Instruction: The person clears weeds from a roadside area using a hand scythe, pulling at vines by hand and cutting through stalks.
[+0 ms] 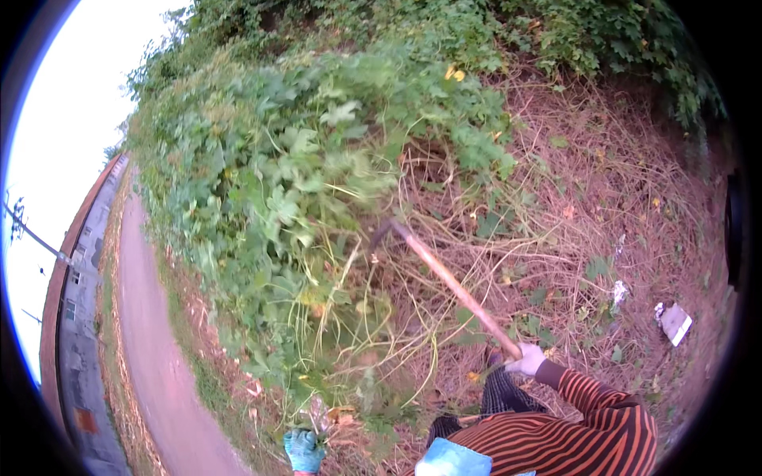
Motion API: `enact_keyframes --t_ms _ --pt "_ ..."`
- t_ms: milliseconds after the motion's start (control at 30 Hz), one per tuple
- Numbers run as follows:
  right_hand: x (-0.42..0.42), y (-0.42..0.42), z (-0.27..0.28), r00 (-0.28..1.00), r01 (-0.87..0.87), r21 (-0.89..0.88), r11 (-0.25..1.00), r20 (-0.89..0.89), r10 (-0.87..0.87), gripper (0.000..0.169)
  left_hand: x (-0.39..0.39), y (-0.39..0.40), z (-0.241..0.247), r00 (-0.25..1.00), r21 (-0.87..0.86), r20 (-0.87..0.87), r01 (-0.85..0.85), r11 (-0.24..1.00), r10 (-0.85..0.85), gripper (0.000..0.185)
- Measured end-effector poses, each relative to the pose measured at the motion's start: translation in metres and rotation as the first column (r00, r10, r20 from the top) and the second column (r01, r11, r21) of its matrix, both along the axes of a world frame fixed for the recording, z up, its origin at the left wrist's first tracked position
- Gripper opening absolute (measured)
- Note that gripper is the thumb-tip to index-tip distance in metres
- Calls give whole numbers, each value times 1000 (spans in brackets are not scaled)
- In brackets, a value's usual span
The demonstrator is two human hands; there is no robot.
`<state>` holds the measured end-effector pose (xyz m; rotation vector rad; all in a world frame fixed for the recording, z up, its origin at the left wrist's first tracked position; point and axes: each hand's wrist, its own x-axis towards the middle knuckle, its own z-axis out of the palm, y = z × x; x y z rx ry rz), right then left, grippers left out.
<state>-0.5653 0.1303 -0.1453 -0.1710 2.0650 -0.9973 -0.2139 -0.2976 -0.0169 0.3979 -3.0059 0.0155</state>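
Note:
My right hand (pixel 527 360), in a pale glove below a striped sleeve, grips the lower end of a long wooden handle (pixel 455 285). At its far end is a dark curved blade (pixel 381 232), like a sickle's, slightly blurred among the stems. The blade lies where leafy green vines (pixel 280 196) meet cut, dry stalks. At the bottom edge, my left hand (pixel 303 450) wears a teal glove and is closed around a bunch of vine stems (pixel 320 421). Several long, loose stems (pixel 381 333) trail between the two hands.
Dry brown stalks (pixel 571 238) cover the slope on the right, with a white piece of litter (pixel 675 324) and a crumpled scrap (pixel 619 293) on them. A path (pixel 155 333) runs along the left, beside a long grey building (pixel 89 369). Dense foliage (pixel 625 41) stands at the top.

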Motion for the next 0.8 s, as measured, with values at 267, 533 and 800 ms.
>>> enact_keyframes --t_ms 267,533,800 --pt "-95 -145 90 959 151 -401 904 -163 -233 46 10 13 7 998 -26 37 -48 999 49 31" --pt "-114 -238 70 982 185 -369 911 29 -187 34 -5 19 -7 1000 18 17 -6 1000 6 28" --pt "65 -3 26 985 -160 11 987 60 159 43 27 -11 -34 995 85 43 -96 992 92 17"
